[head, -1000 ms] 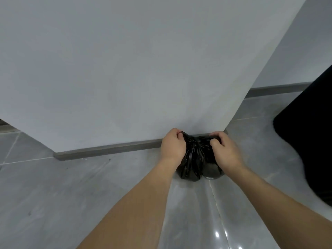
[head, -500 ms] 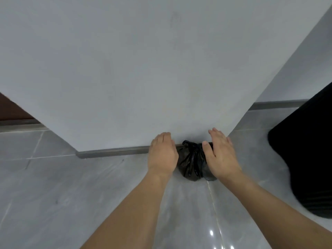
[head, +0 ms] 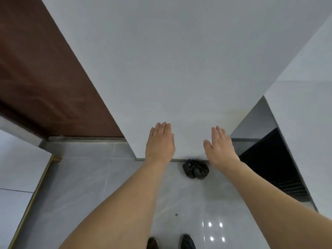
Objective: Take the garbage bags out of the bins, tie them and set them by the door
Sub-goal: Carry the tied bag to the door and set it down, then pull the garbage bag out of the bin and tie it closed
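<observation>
A small black garbage bag (head: 195,170), tied in a knot at its top, sits on the grey tiled floor against the skirting of a white wall. My left hand (head: 160,143) hovers above and to the left of it, fingers straight, holding nothing. Up and to the right of the bag my right hand (head: 220,146) is also flat and empty. Neither hand touches the bag. A brown wooden door (head: 45,78) stands to the left of the white wall.
The white wall (head: 179,69) fills the middle of the view. A dark black object (head: 273,166) stands at the right past the wall's corner. My shoes (head: 170,242) show at the bottom edge on glossy grey floor tiles (head: 89,177).
Both hands let go of the bag's knot, opened flat and rose away from it. The view pulled back and up, so the bag looks smaller and the brown door has come into sight.
</observation>
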### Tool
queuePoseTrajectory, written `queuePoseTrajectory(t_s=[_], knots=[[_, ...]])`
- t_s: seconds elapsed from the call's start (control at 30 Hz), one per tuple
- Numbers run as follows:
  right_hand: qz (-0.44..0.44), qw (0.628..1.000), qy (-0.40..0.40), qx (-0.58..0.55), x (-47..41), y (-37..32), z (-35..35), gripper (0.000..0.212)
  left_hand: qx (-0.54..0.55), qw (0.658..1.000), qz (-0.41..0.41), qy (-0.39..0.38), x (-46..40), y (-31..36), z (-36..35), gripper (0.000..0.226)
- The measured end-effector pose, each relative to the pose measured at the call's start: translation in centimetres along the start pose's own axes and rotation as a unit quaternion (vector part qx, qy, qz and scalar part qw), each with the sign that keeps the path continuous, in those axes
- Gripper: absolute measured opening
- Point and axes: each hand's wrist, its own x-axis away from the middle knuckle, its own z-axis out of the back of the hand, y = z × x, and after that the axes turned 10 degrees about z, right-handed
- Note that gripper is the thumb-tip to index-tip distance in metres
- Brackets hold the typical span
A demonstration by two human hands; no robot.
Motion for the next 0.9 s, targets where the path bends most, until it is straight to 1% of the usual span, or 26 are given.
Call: queuePoseTrajectory(t_s=[0.07, 0.13, 0.2, 0.27, 0.47, 0.57, 0.67, 0.77, 0.9], knots=[[0.034, 0.999, -0.004, 0.029, 2.7, -4.4, 5.7, 0.062, 0.002, 0.999, -0.007, 0.038, 2.1, 1.0, 7.9, 0.048], [0.068, 0.996, -0.001, 0.057, 4.4, -8.2, 9.2, 0.062, -0.003, 0.997, -0.008, 0.077, 3.6, 1.2, 13.7, 0.048], [0.093, 0.993, 0.009, 0.073, 5.2, -11.4, 11.0, 0.063, -0.015, 0.994, -0.009, 0.110, 4.4, 0.6, 17.5, 0.049], [0.114, 0.990, 0.021, 0.077, 5.7, -14.0, 11.6, 0.063, -0.031, 0.991, -0.011, 0.127, 5.0, -0.3, 20.2, 0.049], [0.150, 0.984, 0.035, 0.084, 6.1, -18.6, 11.7, 0.063, -0.050, 0.988, 0.007, 0.144, 6.3, -2.9, 23.9, 0.050], [0.171, 0.981, 0.027, 0.090, 6.1, -19.9, 11.4, 0.062, -0.055, 0.987, 0.035, 0.146, 7.3, -4.5, 24.5, 0.050], [0.191, 0.976, 0.001, 0.104, 6.0, -20.7, 10.4, 0.063, -0.054, 0.984, 0.084, 0.146, 9.0, -6.5, 25.0, 0.050], [0.223, 0.966, -0.040, 0.121, 6.0, -22.9, 8.6, 0.063, -0.060, 0.973, 0.153, 0.162, 11.7, -9.7, 26.1, 0.050], [0.315, 0.940, -0.062, 0.118, 7.2, -29.3, 5.5, 0.063, -0.066, 0.946, 0.258, 0.185, 17.4, -15.0, 28.3, 0.051]])
